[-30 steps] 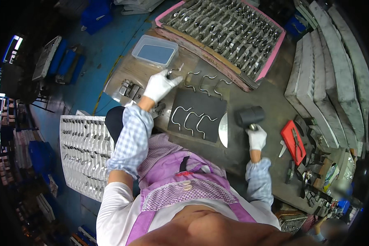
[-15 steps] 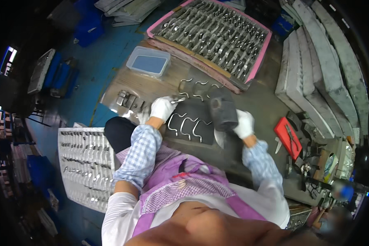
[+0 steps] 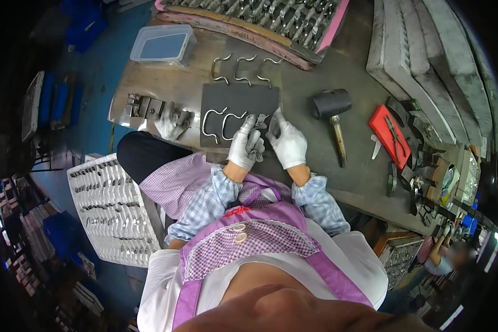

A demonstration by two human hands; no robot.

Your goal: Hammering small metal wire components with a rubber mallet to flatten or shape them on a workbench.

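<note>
My two gloved hands meet at the front right of a dark mat (image 3: 240, 97). My left hand (image 3: 245, 145) is closed, with a small shiny metal piece (image 3: 261, 122) at its fingertips. Beside it, my right hand (image 3: 288, 144) has its fingers drawn together; what they hold, if anything, is hidden. Two bent metal rods (image 3: 211, 125) lie on the mat, left of my hands. Farther off, several more bent rods (image 3: 243, 69) lie in a row past the mat's far edge. A black-headed mallet (image 3: 330, 104) with a wooden handle rests on the table, right of my right hand.
A clear plastic box (image 3: 163, 44) and a pink-edged tray of metal parts (image 3: 243, 27) stand at the back. Metal blocks (image 3: 144, 106) and a crumpled grey glove (image 3: 172, 123) lie left. Pliers rest on a red tray (image 3: 389, 138) at right. A white parts tray (image 3: 108, 205) stands at lower left.
My right hand has let go of the mallet, which now lies on the table. Both hands have come together over the mat's front right. The view has shifted, so the table appears higher.
</note>
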